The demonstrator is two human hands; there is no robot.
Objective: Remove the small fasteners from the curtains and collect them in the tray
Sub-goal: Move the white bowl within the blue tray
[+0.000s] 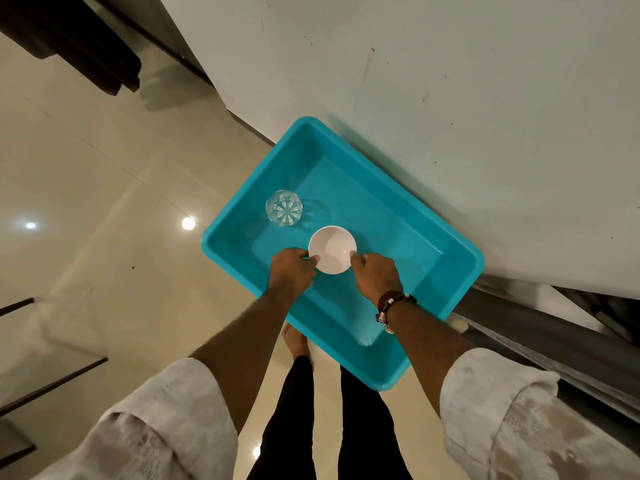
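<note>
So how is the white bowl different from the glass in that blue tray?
The white bowl is opaque and plain; the glass is clear, with a cut star pattern. The bowl looks wider across than the glass. Both hands, the left hand and the right hand, grip the bowl's rim, while the glass stands alone, untouched, nearer the tray's far left corner. Both are round, open upward, look empty and lie within the tray.

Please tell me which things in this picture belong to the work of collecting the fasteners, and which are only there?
Belong to the job:
- blue tray, on the white surface
- white bowl, in the tray, held by the left hand and the right hand

Only there:
- clear glass, in the tray
- wrist bands

No fasteners or curtains are visible.
</note>
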